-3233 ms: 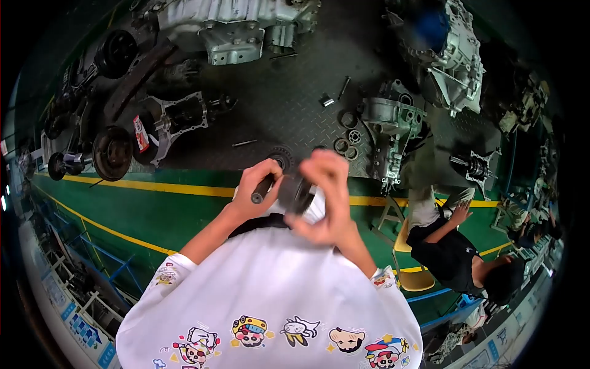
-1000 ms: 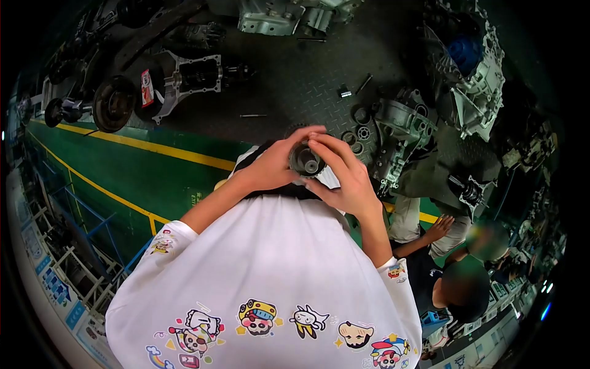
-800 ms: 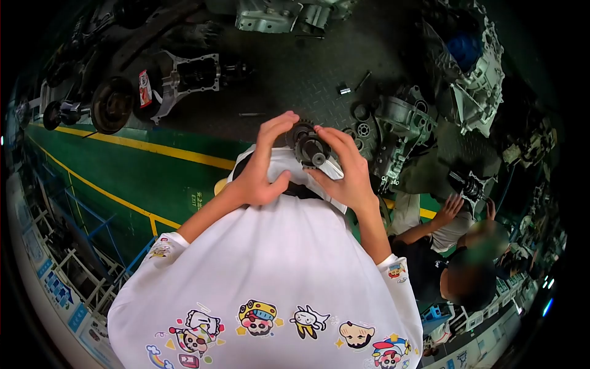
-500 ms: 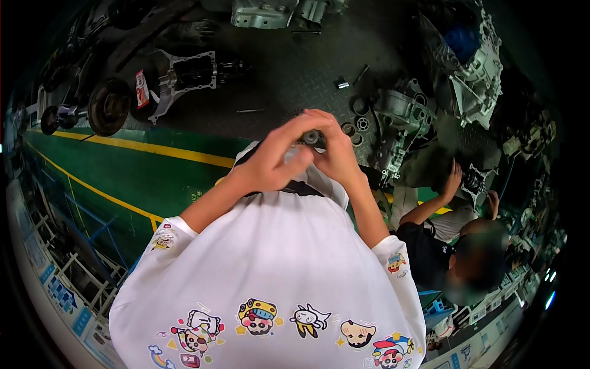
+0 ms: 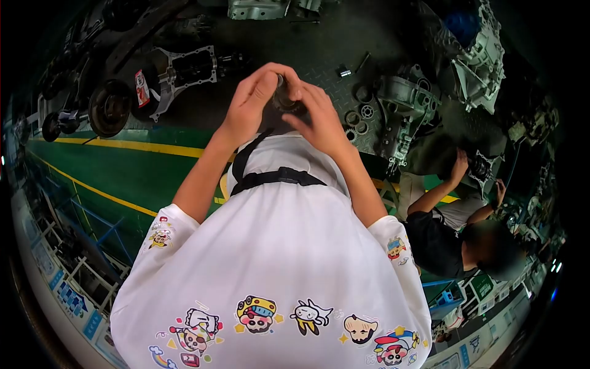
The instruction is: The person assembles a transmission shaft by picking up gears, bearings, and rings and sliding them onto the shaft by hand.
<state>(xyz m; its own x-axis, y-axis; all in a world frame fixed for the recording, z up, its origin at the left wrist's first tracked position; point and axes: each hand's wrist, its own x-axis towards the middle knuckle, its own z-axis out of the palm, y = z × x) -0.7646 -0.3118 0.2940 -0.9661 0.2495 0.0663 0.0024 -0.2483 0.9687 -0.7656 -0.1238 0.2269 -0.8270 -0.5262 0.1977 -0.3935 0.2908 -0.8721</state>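
A dark round metal gear (image 5: 286, 103) stands between my hands above the near edge of the bench, partly hidden by fingers. My left hand (image 5: 251, 101) is closed round its left and far side, fingers curled over the top and thumb bent inward. From the right, my right hand (image 5: 317, 117) holds the same gear, fingertips against it and thumb apart on the near side. Just to the right lie several bearing rings (image 5: 353, 118), a small ball bearing (image 5: 367, 111) and a toothed gear (image 5: 351, 134), near a grey metal housing (image 5: 402, 98).
On the dark bench plate (image 5: 307, 46) lie a socket (image 5: 344, 72), an open metal frame (image 5: 184, 71), a brake disc (image 5: 109, 107) and a red packet (image 5: 142, 89). A large casing (image 5: 479, 74) stands far right. A co-worker (image 5: 439, 246) handles parts at right.
Both hands have moved away from my body, over the bench, and a little left with the gear. The gear shows more between the fingers. The co-worker has shifted slightly.
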